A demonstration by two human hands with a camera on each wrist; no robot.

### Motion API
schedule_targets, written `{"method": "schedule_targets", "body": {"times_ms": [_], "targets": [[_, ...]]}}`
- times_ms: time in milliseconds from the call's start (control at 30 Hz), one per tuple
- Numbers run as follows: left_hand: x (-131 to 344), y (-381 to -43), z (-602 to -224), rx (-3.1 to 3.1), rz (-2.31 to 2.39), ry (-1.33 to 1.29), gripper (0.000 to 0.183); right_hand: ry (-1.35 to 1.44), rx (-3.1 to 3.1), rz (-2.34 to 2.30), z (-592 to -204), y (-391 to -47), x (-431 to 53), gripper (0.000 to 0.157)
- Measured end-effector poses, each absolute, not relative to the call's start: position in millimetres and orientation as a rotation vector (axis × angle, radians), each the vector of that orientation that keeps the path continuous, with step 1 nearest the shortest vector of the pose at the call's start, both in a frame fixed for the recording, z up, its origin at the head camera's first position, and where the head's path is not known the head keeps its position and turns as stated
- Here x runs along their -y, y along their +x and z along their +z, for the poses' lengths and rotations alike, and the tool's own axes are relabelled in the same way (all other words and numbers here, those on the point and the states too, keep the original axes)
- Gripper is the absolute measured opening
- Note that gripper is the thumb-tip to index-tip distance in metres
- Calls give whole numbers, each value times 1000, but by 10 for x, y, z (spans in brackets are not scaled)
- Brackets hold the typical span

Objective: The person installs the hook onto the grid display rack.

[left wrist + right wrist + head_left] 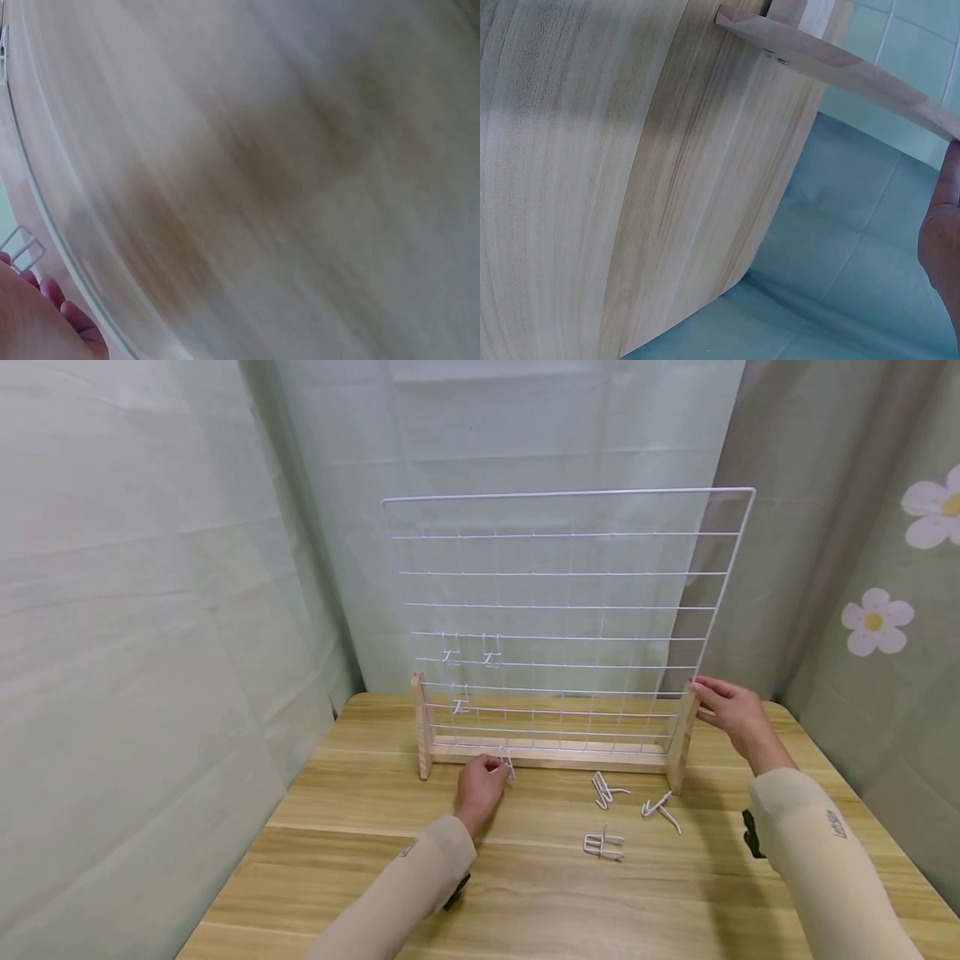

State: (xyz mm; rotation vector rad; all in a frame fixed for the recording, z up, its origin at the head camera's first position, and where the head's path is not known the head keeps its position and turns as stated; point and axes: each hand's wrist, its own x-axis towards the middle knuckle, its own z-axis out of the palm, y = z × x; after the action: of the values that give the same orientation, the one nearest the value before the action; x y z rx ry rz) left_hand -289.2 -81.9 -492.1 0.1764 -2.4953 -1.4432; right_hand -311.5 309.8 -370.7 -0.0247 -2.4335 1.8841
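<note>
White wire forms the hook point(511, 769) that the left hand point(481, 791) pinches, while the right hand point(733, 717) touches the right wooden post point(680, 743), whether gripping I cannot tell.

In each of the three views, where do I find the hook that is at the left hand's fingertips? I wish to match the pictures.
Head view: the hook is below the middle, slightly right, at the fingertips of the left hand.
Left wrist view: the hook is at the left edge, below mid-height, just above the fingers.
Right wrist view: not in this picture.
Shared landmark: the wooden table, seen in all three.
</note>
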Motion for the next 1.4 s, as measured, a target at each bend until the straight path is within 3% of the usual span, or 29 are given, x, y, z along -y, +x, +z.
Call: {"method": "schedule_targets", "body": {"times_ms": [1400], "targets": [[541, -2997, -4666, 2165, -1263, 368, 9, -19, 2398, 1912, -3724, -3118, -3093, 70]]}}
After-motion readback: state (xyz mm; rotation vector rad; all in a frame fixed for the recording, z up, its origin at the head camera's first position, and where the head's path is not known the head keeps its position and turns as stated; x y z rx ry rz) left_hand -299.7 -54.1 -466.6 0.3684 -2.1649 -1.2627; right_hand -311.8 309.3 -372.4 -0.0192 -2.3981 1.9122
